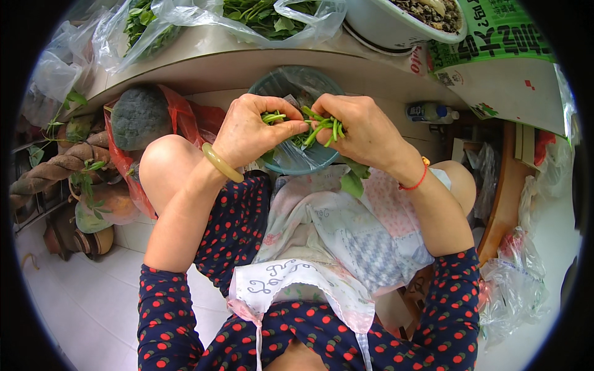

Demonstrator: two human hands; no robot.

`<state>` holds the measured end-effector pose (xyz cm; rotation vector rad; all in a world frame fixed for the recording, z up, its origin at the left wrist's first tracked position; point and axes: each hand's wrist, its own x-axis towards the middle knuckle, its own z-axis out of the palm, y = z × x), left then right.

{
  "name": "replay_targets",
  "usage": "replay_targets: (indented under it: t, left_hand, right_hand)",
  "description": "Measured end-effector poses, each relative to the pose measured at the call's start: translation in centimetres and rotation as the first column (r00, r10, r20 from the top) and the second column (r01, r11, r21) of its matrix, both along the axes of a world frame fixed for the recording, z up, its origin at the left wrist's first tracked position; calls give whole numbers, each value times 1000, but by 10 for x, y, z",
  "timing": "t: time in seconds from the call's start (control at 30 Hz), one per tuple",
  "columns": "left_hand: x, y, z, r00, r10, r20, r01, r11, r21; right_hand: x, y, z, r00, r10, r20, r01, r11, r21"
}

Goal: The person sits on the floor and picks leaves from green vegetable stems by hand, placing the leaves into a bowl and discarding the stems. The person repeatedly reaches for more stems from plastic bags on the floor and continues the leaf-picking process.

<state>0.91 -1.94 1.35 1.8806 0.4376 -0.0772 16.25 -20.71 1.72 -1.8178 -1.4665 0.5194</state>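
Note:
Pinched in my left hand [255,127] are a few short green stem pieces [273,118]. My right hand [359,127] grips a bunch of green vegetable stems [328,130], with a broad leaf [353,183] hanging below the palm. The two hands almost meet at the fingertips. Beneath them stands a teal plastic bin [301,160] with a clear liner bag. Bits of greens lie inside it, partly hidden by my hands. A jade-coloured bangle circles my left wrist, and a red cord bracelet my right. A patterned apron [325,227] covers my lap.
Leafy greens [274,23] in clear plastic bags lie on the ledge ahead, beside a white pot of soil [394,28]. To the left are a dark green squash [141,118] in a red bag and a twisted plant trunk [65,162]. A plastic bottle [431,113] lies at right.

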Motion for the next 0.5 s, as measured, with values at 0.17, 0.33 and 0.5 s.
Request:
replay_targets:
  t: [0.17, 0.33, 0.5]
  left_hand:
    - [-2, -2, 0, 987, 60, 150, -63, 998, 15]
    - [0, -5, -2, 966, 57, 254, -73, 996, 53]
    - [1, -6, -3, 965, 75, 250, -80, 997, 9]
  right_hand:
    - [0, 2, 4, 971, -129, -203, 106, 987, -120]
    - [0, 1, -5, 810, -195, -553, 99, 975, -199]
    - [-8, 6, 2, 602, -251, -758, 120, 967, -225]
